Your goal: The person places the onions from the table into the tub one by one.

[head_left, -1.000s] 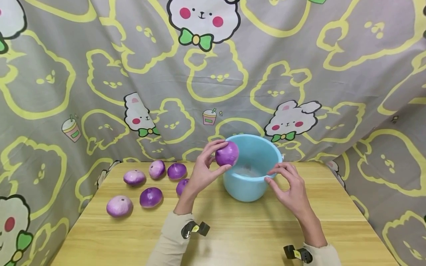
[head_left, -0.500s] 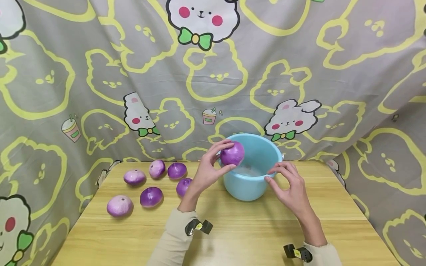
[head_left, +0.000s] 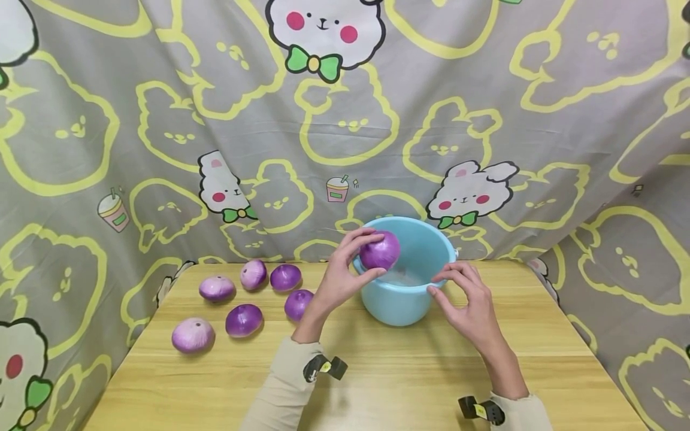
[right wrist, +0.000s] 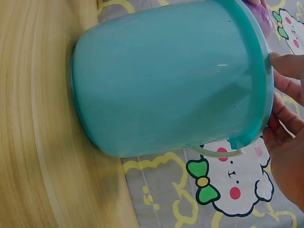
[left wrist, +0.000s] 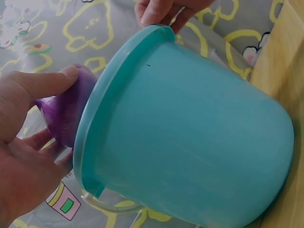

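Observation:
A purple onion [head_left: 381, 251] is held between the thumb and fingers of my left hand [head_left: 345, 272], over the left side of the bucket's opening. The light blue bucket [head_left: 396, 308] stands upright on the table. In the left wrist view the onion [left wrist: 71, 107] is right at the bucket's rim [left wrist: 102, 95], above the wall. My right hand [head_left: 471, 302] pinches the bucket's rim at its near right side, and in the right wrist view the thumb and fingers of that hand [right wrist: 287, 137] lie on both sides of the rim.
Several more purple onions lie on the wooden table [head_left: 242, 383] to the left, among them a pale one [head_left: 193, 335] at the front and a dark one [head_left: 299, 305] by my left wrist. A patterned grey curtain [head_left: 269, 131] hangs behind and beside the table. A white handle [left wrist: 114, 206] hangs at the bucket's side.
My left hand has moved a little to the right with the onion, from the bucket's left rim to over its opening. My right hand has stayed on the rim.

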`<state>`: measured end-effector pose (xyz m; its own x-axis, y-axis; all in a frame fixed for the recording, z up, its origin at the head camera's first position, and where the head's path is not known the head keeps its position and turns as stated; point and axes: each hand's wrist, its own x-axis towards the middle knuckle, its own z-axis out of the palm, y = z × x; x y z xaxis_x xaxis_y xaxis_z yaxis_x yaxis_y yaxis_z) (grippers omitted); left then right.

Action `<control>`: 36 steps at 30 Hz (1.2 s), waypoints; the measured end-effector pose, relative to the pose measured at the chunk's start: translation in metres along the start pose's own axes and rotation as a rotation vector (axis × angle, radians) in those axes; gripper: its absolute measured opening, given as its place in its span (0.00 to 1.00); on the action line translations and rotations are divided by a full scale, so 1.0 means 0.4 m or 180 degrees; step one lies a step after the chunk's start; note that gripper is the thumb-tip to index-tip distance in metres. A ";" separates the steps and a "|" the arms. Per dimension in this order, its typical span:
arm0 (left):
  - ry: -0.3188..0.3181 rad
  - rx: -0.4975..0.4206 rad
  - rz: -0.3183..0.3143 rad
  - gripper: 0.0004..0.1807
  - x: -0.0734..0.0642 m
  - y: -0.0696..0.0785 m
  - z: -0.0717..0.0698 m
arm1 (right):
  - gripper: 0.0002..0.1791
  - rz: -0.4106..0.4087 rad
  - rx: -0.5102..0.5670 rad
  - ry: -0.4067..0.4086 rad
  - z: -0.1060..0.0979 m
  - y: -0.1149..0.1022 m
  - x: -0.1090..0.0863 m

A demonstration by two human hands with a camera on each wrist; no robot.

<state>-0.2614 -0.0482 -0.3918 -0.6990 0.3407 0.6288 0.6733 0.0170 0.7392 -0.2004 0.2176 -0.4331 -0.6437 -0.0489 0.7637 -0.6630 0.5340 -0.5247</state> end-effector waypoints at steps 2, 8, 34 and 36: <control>0.0002 0.0072 -0.0007 0.30 0.000 0.001 0.002 | 0.16 -0.0002 0.0007 0.0004 0.000 0.000 -0.001; 0.0050 0.0277 -0.0046 0.31 -0.001 0.000 0.012 | 0.17 -0.0010 0.0010 0.0021 0.001 -0.001 -0.004; -0.0258 0.0685 -0.0084 0.32 0.000 -0.005 0.013 | 0.16 0.0001 0.0033 0.0012 0.002 -0.003 0.000; -0.0296 0.0719 -0.0096 0.32 0.002 -0.005 0.015 | 0.16 0.0000 0.0031 0.0013 0.002 -0.003 0.000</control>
<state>-0.2618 -0.0425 -0.3942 -0.7015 0.4218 0.5745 0.6965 0.2347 0.6781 -0.2000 0.2164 -0.4327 -0.6421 -0.0453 0.7653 -0.6667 0.5257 -0.5283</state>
